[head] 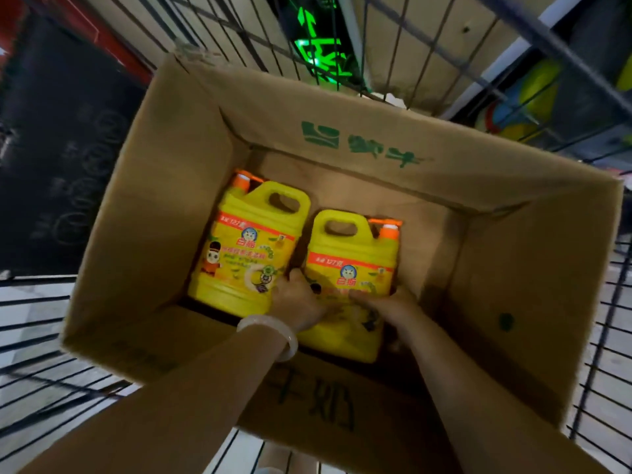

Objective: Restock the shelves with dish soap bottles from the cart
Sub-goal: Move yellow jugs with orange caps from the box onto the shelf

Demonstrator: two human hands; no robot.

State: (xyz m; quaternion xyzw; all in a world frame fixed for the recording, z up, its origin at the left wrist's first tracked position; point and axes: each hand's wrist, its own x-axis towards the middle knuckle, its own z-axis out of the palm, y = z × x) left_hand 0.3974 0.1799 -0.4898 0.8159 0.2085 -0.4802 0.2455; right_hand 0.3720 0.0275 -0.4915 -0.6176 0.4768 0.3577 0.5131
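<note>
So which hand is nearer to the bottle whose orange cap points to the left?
Left. The left hand lies at that left bottle's lower right corner, fingers on the right bottle. The right hand grips the right bottle's far side.

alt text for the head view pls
Both hands, left hand and right hand, grasp the right bottle of two yellow dish soap bottles inside a cardboard box in a wire cart; the left bottle lies untouched.
</note>
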